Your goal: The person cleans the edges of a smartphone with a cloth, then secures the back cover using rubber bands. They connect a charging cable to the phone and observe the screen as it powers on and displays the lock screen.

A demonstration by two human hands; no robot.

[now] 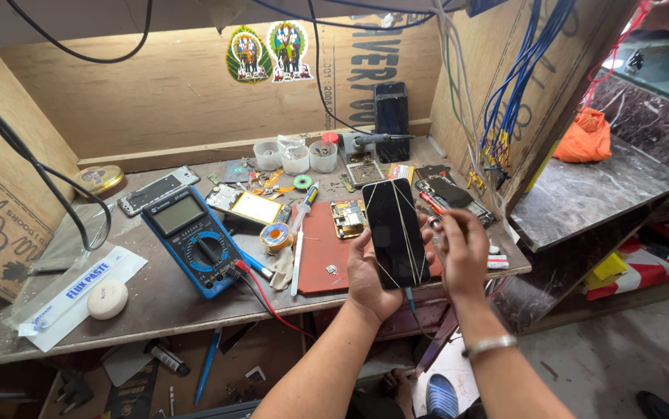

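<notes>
My left hand (367, 277) holds a black smartphone (394, 230) with a cracked dark screen, upright over the front edge of the workbench. A thin cable hangs from the phone's bottom end. My right hand (462, 252) is beside the phone's right edge, fingers curled close to it and pinching a small shiny part; what it is I cannot make out. Just left of the phone lie a bare circuit board (347, 218) and a red-brown work mat (325, 247).
A blue multimeter (195, 237) with red and black leads lies left of centre. Solder wire spool (276, 236), screwdriver (300, 233), three small white cups (295, 157), phone parts and a flux syringe package (78, 291) crowd the wooden bench (156, 299). Blue wires (516, 85) hang at the right.
</notes>
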